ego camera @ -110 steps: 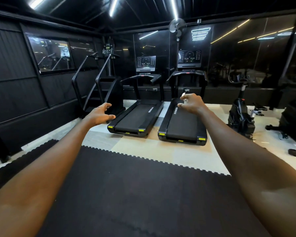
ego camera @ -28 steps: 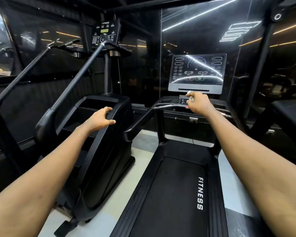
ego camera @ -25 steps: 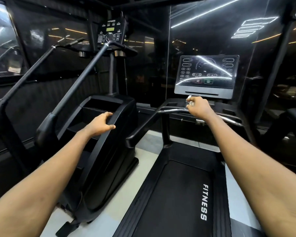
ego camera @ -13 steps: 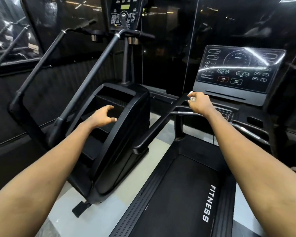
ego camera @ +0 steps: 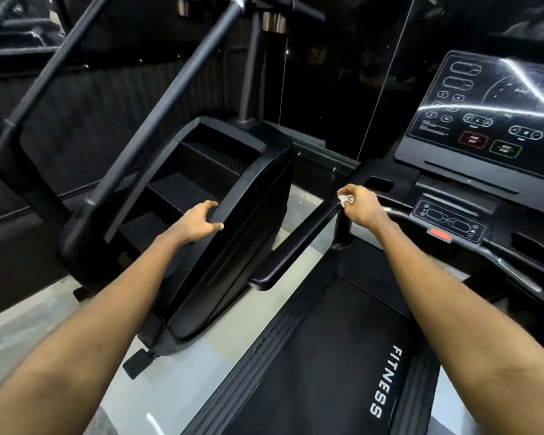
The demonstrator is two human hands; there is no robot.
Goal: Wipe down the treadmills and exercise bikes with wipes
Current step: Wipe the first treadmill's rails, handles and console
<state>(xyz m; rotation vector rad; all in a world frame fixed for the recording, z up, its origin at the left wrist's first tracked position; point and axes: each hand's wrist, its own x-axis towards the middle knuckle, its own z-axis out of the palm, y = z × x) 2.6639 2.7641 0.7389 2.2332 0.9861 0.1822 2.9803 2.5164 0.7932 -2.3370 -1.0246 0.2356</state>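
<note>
A black treadmill fills the right half, its belt [ego camera: 333,365] printed FITNESS and its console [ego camera: 490,120] glossy at the upper right. My right hand [ego camera: 360,207] pinches a small white wipe [ego camera: 346,198] and holds it against the top of the treadmill's left handrail [ego camera: 299,243]. My left hand [ego camera: 197,224] hangs in front of the stair climber's side panel with fingers loosely curled and nothing in it.
A black stair climber [ego camera: 239,233] stands left of the treadmill, its long rails [ego camera: 167,98] slanting up toward the top. A strip of pale floor [ego camera: 182,368] runs between the two machines. Dark glass walls close off the back.
I have walked up to the treadmill and leaned in, so both machines loom larger. My right hand with the wipe has come down onto the left handrail.
</note>
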